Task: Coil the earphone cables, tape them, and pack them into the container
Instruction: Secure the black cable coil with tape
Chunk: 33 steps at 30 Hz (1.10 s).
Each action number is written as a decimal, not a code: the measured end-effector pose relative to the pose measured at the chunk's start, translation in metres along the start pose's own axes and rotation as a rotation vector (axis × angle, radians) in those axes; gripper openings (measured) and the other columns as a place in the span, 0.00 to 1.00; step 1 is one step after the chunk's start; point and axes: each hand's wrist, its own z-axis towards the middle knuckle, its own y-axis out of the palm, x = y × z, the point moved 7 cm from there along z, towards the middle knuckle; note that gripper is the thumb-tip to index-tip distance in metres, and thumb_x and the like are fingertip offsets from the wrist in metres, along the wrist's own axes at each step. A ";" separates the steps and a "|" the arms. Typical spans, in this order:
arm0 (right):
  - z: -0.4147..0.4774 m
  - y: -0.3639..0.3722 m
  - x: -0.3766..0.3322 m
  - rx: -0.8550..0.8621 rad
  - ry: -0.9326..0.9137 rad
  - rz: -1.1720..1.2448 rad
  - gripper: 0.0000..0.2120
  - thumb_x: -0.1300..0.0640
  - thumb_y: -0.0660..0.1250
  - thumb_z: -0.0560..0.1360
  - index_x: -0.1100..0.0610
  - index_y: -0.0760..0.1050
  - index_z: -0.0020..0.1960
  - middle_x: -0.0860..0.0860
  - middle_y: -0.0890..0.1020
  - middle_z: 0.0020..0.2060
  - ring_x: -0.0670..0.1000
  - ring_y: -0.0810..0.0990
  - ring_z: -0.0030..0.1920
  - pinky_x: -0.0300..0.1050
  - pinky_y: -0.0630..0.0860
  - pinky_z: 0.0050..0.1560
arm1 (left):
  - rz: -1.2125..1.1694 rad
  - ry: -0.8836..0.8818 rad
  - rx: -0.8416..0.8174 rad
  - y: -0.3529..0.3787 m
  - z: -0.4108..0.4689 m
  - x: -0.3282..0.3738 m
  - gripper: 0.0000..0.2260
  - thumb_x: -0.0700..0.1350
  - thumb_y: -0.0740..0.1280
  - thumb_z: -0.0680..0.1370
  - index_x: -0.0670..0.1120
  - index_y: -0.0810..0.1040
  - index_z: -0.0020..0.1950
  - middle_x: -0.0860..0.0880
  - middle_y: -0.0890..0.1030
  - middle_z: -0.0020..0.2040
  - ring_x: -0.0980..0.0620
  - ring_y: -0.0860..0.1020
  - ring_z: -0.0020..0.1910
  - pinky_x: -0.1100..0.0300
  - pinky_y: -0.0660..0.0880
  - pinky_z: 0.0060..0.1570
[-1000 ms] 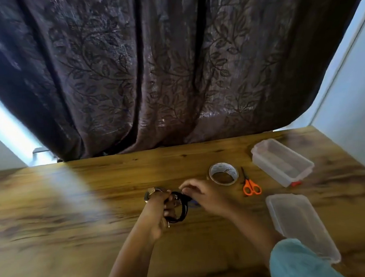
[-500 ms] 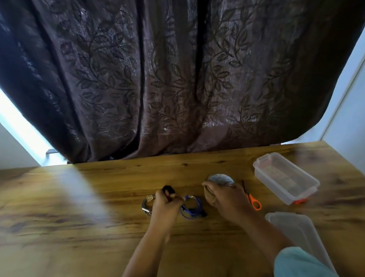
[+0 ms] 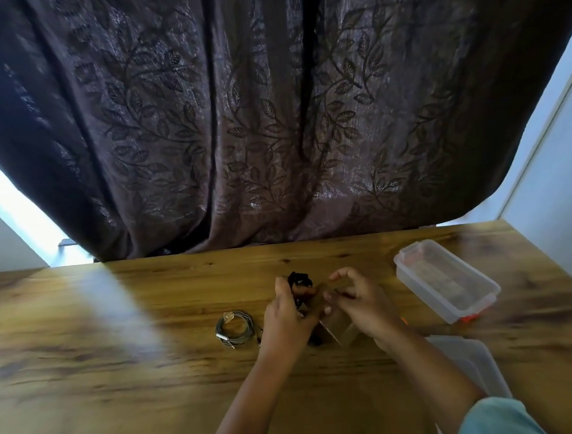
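Observation:
My left hand [image 3: 287, 318] is closed around a coiled black earphone cable [image 3: 299, 279], held just above the wooden table [image 3: 153, 370]. Close beside it, my right hand [image 3: 364, 308] grips a roll of clear tape [image 3: 337, 327], blurred by motion. A strip of tape seems to stretch between the two hands. A grey coiled cable [image 3: 235, 327], bound with a bit of tape, lies on the table left of my left hand. The clear plastic container [image 3: 445, 283] stands open at the right.
The container's clear lid [image 3: 474, 362] lies flat near my right forearm. A sliver of orange scissors [image 3: 404, 320] shows behind my right hand. A dark leaf-patterned curtain [image 3: 274, 119] hangs along the table's far edge, and a wall borders the right side.
My right hand took the tape roll off the table and brought it to my left hand. The black coil has risen slightly. The blue coil is hidden behind my hands.

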 end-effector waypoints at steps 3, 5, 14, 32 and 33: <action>0.001 0.002 0.001 0.027 0.002 0.009 0.07 0.57 0.65 0.78 0.47 0.72 0.53 0.50 0.86 0.38 0.63 0.82 0.45 0.47 0.74 0.39 | -0.002 -0.023 0.056 -0.002 0.003 -0.004 0.21 0.46 0.74 0.71 0.44 0.65 0.55 0.58 0.79 0.48 0.69 0.76 0.45 0.76 0.72 0.41; 0.001 0.003 0.002 0.042 -0.008 -0.026 0.06 0.57 0.65 0.78 0.48 0.72 0.53 0.50 0.85 0.40 0.60 0.82 0.42 0.46 0.73 0.38 | -0.004 -0.035 0.081 -0.003 0.005 -0.005 0.19 0.44 0.73 0.72 0.47 0.65 0.54 0.58 0.80 0.45 0.70 0.77 0.43 0.76 0.72 0.41; -0.002 0.004 0.001 0.094 -0.028 -0.046 0.05 0.55 0.65 0.78 0.50 0.72 0.53 0.52 0.85 0.42 0.60 0.82 0.47 0.49 0.74 0.42 | 0.194 0.139 0.154 0.002 0.006 0.004 0.13 0.37 0.67 0.75 0.38 0.66 0.56 0.51 0.79 0.40 0.49 0.79 0.36 0.50 0.77 0.35; -0.009 0.007 -0.003 -0.018 -0.033 -0.118 0.12 0.56 0.61 0.80 0.44 0.72 0.61 0.48 0.81 0.53 0.42 0.78 0.46 0.33 0.71 0.40 | -0.026 -0.131 0.066 -0.007 0.022 -0.012 0.12 0.40 0.69 0.75 0.45 0.66 0.49 0.53 0.79 0.44 0.54 0.78 0.46 0.59 0.76 0.44; -0.009 0.008 -0.003 -0.031 -0.036 -0.127 0.12 0.56 0.61 0.80 0.45 0.73 0.62 0.47 0.80 0.54 0.39 0.77 0.47 0.32 0.71 0.41 | -0.050 -0.148 0.053 -0.007 0.022 -0.014 0.12 0.40 0.69 0.75 0.45 0.66 0.49 0.52 0.79 0.44 0.55 0.78 0.46 0.63 0.74 0.42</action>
